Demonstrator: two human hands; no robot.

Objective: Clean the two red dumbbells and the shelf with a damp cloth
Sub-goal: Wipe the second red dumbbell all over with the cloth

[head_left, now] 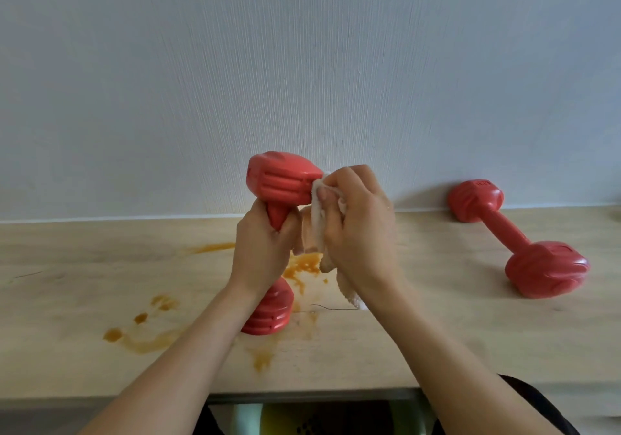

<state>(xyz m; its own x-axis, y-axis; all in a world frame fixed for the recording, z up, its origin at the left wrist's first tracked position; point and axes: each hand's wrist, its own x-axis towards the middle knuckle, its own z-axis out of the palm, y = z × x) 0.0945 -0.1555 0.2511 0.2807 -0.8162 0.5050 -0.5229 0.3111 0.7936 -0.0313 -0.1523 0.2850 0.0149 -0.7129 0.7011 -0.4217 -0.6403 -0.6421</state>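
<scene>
Two red ribbed dumbbells: one stands upright mid-shelf (437, 344), its handle clenched in the left hand (260, 249), lower head (270, 310) resting amid orange-brown smears (302, 268). The right hand (358, 229) presses a pale terry cloth (314, 229) against the upper head (280, 179). The second dumbbell (514, 236) lies well apart, touching the textured wall (302, 65); bare wood lies left.

left hand (260, 249) grips upright dumbbell (280, 182); right hand (358, 223) presses seemingly damp cloth (316, 229) against its top
</scene>
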